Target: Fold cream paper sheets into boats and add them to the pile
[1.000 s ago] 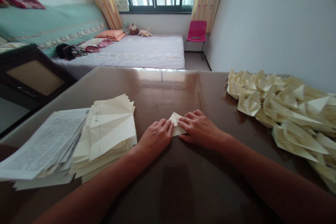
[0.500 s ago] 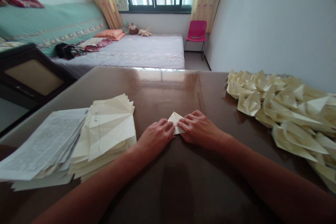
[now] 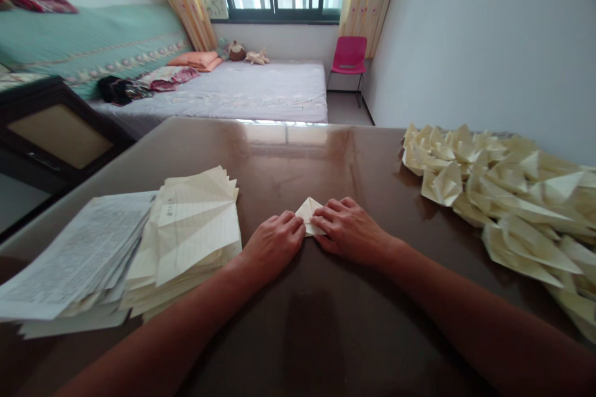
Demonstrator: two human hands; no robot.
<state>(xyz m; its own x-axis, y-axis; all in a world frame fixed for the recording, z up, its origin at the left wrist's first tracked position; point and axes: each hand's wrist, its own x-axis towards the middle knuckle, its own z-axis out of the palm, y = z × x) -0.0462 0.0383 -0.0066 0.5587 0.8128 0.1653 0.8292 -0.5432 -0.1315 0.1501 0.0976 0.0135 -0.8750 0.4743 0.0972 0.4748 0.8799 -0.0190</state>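
A small cream sheet of folded paper lies on the glossy brown table, its pointed top facing away from me. My left hand presses on its left side, the fingers together over the edge. From the other side my right hand holds the right part, fingertips on top and the thumb low near the bottom edge. Both hands cover much of the paper's lower half. Left of my hands rests a stack of cream lined paper, the top sheet creased.
A pile of printed white sheets lies at the far left. Many folded paper boats crowd the table's right side by the wall. Beyond the table are a bed, a pink chair and a dark cabinet.
The strip along the paper's lower edge has been folded up, leaving a compact triangular shape. My fingers have shifted slightly on it; the stacks and boats are unchanged.
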